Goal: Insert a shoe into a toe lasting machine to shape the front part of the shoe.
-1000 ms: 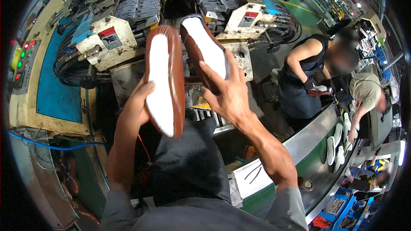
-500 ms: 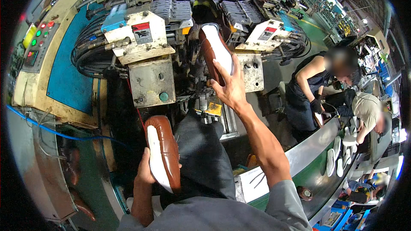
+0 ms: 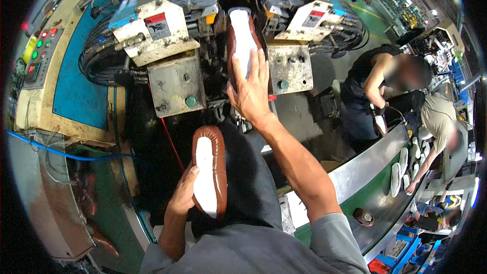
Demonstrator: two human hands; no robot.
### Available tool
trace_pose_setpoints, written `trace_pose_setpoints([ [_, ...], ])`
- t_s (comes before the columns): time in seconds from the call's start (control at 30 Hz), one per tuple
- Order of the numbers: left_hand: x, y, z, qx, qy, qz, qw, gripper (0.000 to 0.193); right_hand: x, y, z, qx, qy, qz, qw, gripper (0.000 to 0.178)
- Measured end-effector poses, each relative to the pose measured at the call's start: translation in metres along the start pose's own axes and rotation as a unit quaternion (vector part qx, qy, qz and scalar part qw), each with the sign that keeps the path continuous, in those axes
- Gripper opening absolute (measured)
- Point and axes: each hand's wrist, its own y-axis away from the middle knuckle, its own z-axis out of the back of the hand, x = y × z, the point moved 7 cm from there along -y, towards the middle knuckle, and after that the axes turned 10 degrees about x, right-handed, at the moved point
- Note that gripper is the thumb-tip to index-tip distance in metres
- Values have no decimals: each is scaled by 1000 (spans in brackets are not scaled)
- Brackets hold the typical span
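In my left hand (image 3: 183,190) I hold a brown leather shoe upper (image 3: 218,172) with its white sole side turned up. My thumb presses on the white face and my other fingers are hidden behind it. A second brown shoe upper (image 3: 232,45), also white side up, sits between the two halves of the shoe machine (image 3: 167,30). My right hand (image 3: 249,89) rests on this shoe's nearer end, fingers stretched out over the white surface and thumb out to the left. That end is partly covered by my hand.
A control panel (image 3: 41,58) with lit buttons stands at left. Black hoses (image 3: 96,61) loop beside the machine. On the right, a metal-edged bench (image 3: 355,182) carries white shoe parts (image 3: 396,178) and a small jar-like object (image 3: 363,216). Two people (image 3: 370,91) work beyond it.
The shoe in my left hand has come further right and stands straighter. My right hand now lies flatter on the machine shoe's white side. The whole view has shifted slightly.
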Motion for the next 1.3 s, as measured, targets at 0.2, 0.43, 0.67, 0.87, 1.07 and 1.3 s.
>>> trace_pose_setpoints([
  [0.2, -27, -38, -20, 16, -11, 4, 1000, 68, -17, -70, -4, -39, 42, 12, 998, 86],
  [0.43, -46, -75, -33, -1, -14, 12, 1000, 78, -35, -118, -8, -71, 11, 21, 997, 76],
  [0.67, -28, -93, -22, 0, 69, 30, 997, 73, -39, -124, -2, -44, -58, 24, 997, 73],
  [0.87, -48, -97, -41, -43, -72, -5, 996, 61, -44, -121, 9, -47, -116, 50, 991, 71],
  [1.07, -53, -79, -41, -93, -124, -56, 986, 59, -27, -35, 2, -50, -292, -3, 955, 72],
  [1.3, -25, -34, -52, 21, -44, -55, 997, 73, 35, 139, -99, 66, -769, -327, 545, 57],
])
